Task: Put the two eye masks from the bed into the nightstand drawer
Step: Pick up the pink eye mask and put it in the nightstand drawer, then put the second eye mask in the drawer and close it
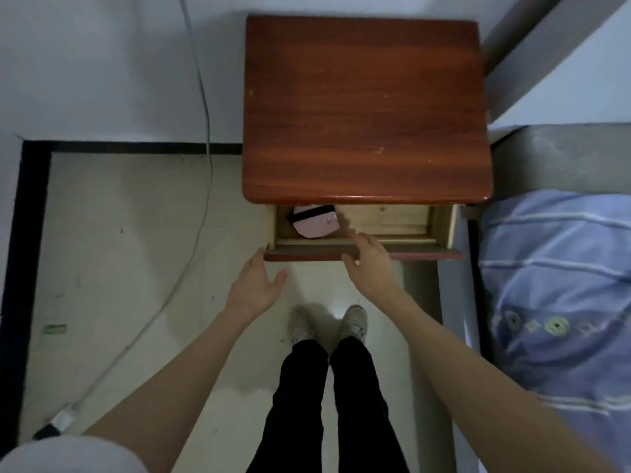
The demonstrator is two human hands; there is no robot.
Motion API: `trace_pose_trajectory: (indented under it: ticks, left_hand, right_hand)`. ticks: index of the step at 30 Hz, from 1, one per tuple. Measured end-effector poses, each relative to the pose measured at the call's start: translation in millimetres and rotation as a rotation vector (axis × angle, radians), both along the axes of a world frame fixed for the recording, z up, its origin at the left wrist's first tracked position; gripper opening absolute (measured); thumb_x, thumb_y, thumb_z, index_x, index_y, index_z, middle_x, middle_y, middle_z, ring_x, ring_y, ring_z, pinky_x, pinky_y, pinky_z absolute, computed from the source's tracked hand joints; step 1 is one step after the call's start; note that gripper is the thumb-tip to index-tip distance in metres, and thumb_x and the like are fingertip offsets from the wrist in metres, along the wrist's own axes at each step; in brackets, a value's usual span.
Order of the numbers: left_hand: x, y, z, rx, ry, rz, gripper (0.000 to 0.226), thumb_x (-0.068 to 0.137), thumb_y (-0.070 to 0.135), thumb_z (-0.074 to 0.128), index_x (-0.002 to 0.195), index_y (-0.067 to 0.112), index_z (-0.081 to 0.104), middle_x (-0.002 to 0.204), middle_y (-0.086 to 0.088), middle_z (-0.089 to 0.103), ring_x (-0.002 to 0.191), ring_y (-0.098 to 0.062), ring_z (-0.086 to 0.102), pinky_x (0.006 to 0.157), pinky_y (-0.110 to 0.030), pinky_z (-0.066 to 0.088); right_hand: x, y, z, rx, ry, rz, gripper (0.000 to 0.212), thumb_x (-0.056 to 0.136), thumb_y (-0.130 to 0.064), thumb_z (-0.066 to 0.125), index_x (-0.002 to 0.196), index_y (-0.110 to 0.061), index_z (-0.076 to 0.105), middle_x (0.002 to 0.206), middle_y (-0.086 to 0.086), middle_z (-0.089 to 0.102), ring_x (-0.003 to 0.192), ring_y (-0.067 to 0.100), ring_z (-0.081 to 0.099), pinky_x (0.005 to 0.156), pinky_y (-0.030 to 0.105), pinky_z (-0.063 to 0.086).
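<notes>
A red-brown wooden nightstand (365,107) stands against the wall, its top drawer (392,249) pulled partly out. Inside the drawer at the left lies a pink eye mask (316,225) with a black strap; part of it is hidden under the nightstand top. Only one mask is clearly visible. My right hand (370,264) rests on the drawer's front edge near its middle, fingers over the rim, holding nothing else. My left hand (256,285) hovers open just below the drawer's left corner, fingers apart, empty.
The bed with a blue striped cover (560,295) lies to the right of the nightstand. A white cable (201,186) runs down the wall and across the tiled floor to a plug (58,421) at the lower left. My legs and shoes (327,326) stand before the drawer.
</notes>
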State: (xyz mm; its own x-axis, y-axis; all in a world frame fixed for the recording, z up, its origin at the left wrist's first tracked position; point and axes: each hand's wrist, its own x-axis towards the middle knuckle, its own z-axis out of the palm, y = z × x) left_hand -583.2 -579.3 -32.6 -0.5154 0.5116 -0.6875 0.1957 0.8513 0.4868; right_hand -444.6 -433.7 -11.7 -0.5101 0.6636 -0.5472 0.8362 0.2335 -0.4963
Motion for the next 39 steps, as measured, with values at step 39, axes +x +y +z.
trace_pose_trajectory:
  ticks: [39]
  left_hand:
    - [600, -226, 278, 0.820, 0.020, -1.958, 0.055, 0.093, 0.039, 0.039, 0.142, 0.020, 0.022, 0.154, -0.002, 0.022, 0.144, -0.021, 0.010, 0.118, -0.045, 0.013]
  right_hand:
    - [593, -568, 269, 0.553, -0.358, -1.427, 0.068, 0.089, -0.049, 0.041, 0.146, -0.029, 0.010, 0.158, 0.002, 0.012, 0.145, 0.022, 0.009, 0.116, 0.049, 0.006]
